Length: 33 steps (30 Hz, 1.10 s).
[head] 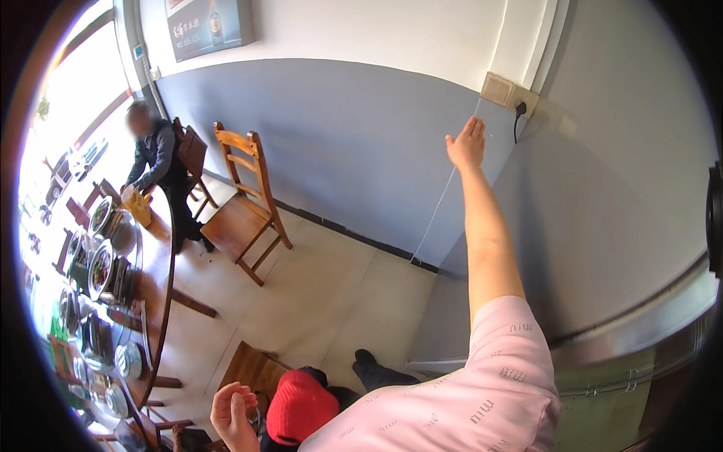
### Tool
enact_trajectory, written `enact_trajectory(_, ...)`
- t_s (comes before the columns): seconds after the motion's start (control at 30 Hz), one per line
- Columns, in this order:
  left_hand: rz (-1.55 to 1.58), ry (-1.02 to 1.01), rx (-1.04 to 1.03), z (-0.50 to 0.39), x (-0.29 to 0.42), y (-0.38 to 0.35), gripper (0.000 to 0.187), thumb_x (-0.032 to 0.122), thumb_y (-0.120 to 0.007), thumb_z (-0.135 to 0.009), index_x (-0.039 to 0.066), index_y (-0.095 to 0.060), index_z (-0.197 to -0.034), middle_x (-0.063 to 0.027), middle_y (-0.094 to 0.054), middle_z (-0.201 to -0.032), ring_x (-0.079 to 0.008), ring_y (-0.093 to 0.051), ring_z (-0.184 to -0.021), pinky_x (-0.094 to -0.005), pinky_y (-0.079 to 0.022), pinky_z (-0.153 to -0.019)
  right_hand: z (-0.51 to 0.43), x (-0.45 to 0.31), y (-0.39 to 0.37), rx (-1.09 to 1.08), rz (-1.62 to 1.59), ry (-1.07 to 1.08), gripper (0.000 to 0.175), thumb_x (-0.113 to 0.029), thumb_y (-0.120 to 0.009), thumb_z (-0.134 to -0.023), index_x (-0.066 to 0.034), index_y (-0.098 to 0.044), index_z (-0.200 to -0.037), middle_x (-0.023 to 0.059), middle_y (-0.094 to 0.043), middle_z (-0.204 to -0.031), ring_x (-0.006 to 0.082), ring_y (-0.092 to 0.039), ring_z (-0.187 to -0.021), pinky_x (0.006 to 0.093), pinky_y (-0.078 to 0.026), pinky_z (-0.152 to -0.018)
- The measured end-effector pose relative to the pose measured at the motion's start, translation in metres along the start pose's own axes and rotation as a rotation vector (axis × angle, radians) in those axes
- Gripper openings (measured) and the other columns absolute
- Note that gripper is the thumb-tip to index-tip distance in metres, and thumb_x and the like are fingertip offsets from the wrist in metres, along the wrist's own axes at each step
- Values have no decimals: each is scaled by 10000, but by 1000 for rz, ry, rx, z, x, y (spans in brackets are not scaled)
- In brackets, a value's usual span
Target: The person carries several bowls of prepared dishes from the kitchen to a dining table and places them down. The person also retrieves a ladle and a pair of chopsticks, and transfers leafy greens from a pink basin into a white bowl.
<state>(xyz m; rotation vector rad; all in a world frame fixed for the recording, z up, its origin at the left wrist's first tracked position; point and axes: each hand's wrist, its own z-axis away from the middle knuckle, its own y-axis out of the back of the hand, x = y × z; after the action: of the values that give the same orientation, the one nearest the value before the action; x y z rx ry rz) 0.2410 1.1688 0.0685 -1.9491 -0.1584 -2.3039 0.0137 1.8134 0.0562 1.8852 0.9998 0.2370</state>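
My right hand [467, 144] is raised at the end of an outstretched bare arm, back of the hand in view, fingers extended and thumb apart. It holds nothing visible and appears just below a wall switch [497, 88] and a socket [523, 101] with a black plug [521, 107]; whether it touches the wall I cannot tell. At the bottom, my left hand [234, 415] has loosely curled fingers with nothing seen in them. Beside it is a red knitted cap [302, 407], apparently on a person in dark clothing.
A round wooden table [169, 271] at left bears several dishes and bowls. A person [155, 152] in dark clothes leans at its far side. A wooden chair [243, 214] stands near the grey-blue wall [350, 152]. A dark shoe [366, 359] rests on the tiled floor [316, 294].
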Motion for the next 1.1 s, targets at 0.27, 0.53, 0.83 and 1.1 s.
enact_trajectory(0.27, 22, 94, -39, -51, 14, -28, 177, 120, -591, -914, -11, -628, -1027, -80, -660, -889, -136, -623, -765, -234, -503, -687, -52, 24, 14, 36, 56, 2, 867, -357, -574, -886, 41, -54, -1454, 211, -77, -1531, 310, -67, -1432, 394, -151, -1155)
enact_trajectory(0.53, -58, 80, -3, -38, 9, -35, 185, 124, -590, -917, -12, -628, -1037, -85, -660, -919, -136, -619, -780, -242, -505, -704, -70, 15, -7, 79, 21, 64, 949, -403, -601, -854, 92, -35, -1435, 258, -34, -1521, 335, -49, -1430, 391, -125, -1162)
enact_trajectory(0.83, -40, 137, -106, -21, -11, -45, 156, 37, -557, -905, -46, -613, -1025, -84, -656, -873, -124, -615, -767, -237, -504, -691, -62, 75, -23, 153, 33, -49, 929, -404, -608, -848, 150, -108, -1401, 309, -141, -1484, 370, -136, -1410, 397, -148, -1158)
enact_trajectory(1.1, -298, -392, -749, -20, 17, -96, 152, 38, -609, -878, -10, -624, -1021, -94, -655, -923, -167, -634, -817, -264, -511, -699, 289, -11, -169, -1086, -306, -86, 313, -226, -700, -751, 5, -661, -959, 176, -686, -925, 273, -657, -862, 400, -520, -762)
